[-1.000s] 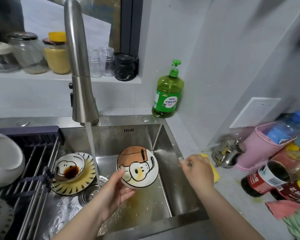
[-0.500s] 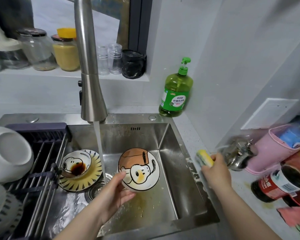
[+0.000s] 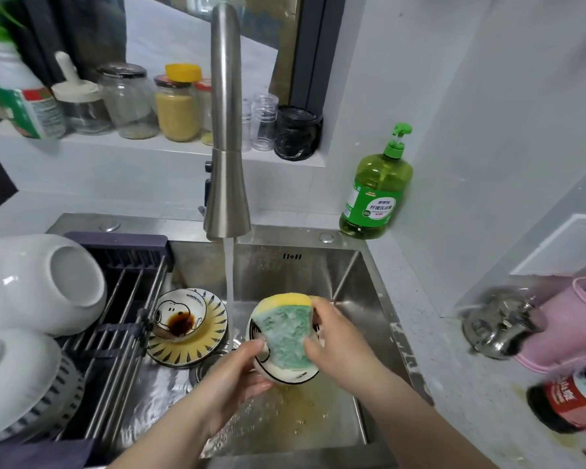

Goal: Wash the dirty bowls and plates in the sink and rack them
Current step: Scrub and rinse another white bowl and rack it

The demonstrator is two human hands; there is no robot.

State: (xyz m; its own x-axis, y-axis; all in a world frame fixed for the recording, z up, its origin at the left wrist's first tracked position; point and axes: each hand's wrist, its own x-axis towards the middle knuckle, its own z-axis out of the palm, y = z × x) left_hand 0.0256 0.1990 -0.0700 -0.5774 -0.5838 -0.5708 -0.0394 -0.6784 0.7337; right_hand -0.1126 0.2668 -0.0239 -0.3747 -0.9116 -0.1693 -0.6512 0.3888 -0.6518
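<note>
Water [image 3: 229,282] runs into the sink [image 3: 318,275]. The left hand [image 3: 230,377] holds a bowl [image 3: 285,375]. The right hand [image 3: 339,343] grips a sponge [image 3: 286,330] and presses it into the bowl.

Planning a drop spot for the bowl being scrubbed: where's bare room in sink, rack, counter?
Free: sink floor right of the water stream, under the held bowl; rack bars beside the white bowls; counter strip between sink and metal pot. Crowded: sink's left floor, sauce bowl on striped plate.
</note>
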